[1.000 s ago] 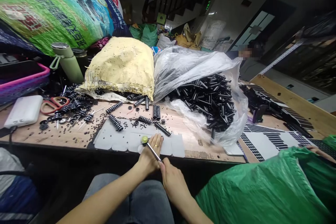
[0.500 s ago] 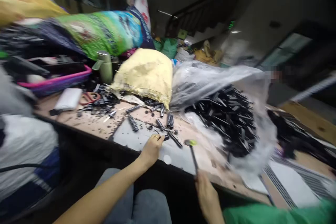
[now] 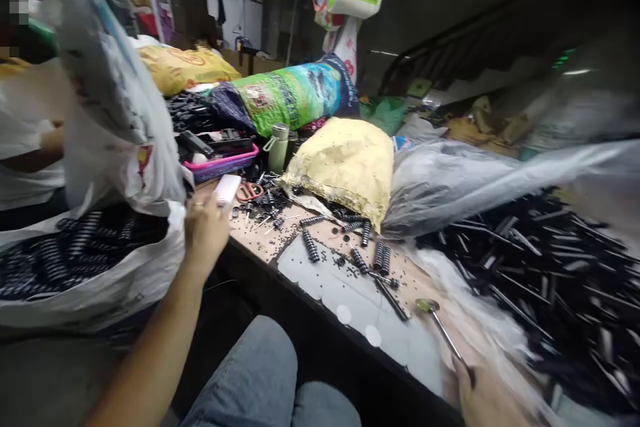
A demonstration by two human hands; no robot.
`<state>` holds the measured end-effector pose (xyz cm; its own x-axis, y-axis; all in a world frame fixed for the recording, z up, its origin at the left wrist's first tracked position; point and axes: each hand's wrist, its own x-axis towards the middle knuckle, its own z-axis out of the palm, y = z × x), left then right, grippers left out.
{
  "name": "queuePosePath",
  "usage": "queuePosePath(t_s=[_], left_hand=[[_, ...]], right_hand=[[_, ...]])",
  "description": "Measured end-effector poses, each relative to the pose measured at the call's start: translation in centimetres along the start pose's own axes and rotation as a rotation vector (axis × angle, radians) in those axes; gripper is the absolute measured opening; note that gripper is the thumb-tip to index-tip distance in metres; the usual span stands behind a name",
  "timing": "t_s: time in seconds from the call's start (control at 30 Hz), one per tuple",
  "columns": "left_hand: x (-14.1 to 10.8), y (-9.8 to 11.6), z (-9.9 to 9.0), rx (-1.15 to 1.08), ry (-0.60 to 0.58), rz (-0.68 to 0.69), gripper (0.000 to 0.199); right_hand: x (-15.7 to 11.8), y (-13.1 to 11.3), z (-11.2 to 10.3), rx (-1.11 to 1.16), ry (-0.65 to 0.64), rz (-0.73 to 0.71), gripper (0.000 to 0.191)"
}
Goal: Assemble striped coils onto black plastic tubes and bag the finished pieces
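Hammer (image 3: 445, 331), gripped in the right hand (image 3: 486, 392) near the front edge of the worktop (image 3: 416, 281), is best held steady while the left hand (image 3: 206, 232), grip unclear, is beside the sack (image 3: 143, 285).

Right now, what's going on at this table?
The right hand grips a small hammer-like tool, its head pointing away over the table, beside a pale sheet. The left hand is beside a white sack of black ribbed pieces, near a white box-shaped device; whether it holds anything is unclear. More such pieces lie on and around the sheet.
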<state>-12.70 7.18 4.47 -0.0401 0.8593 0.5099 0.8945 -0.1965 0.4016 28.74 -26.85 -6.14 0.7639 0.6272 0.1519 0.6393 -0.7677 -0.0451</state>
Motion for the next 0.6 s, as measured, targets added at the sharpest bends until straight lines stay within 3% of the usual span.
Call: queuePosePath(t_s=[0.13, 0.2, 0.3, 0.47, 0.6], left_hand=[[-1.5, 9.0, 7.9, -0.083, -0.4, 0.315, 0.032], [-1.6, 12.6, 11.5, -0.064, -0.503, 0.366, 0.028], [-1.0, 15.8, 15.5, -0.061, -0.581, 0.419, 0.026], [0.0, 17.1, 18.0, -0.077, -0.684, 0.53, 0.032], [-1.3, 17.6, 16.8, -0.225, -0.658, 0.54, 0.037]], right_hand=[[-0.1, 0.0, 0.5, -0.177, 0.15, -0.015, 0.033], [-0.3, 0.0, 1.0, -0.25, 0.205, -0.043, 0.033], [-0.8, -0.2, 1.4, -0.247, 0.232, -0.032, 0.032], [0.5, -1.8, -0.2, 0.03, 0.276, -0.019, 0.033], [6.5, -3.7, -2.6, 0.211, 0.216, 0.018, 0.028]])
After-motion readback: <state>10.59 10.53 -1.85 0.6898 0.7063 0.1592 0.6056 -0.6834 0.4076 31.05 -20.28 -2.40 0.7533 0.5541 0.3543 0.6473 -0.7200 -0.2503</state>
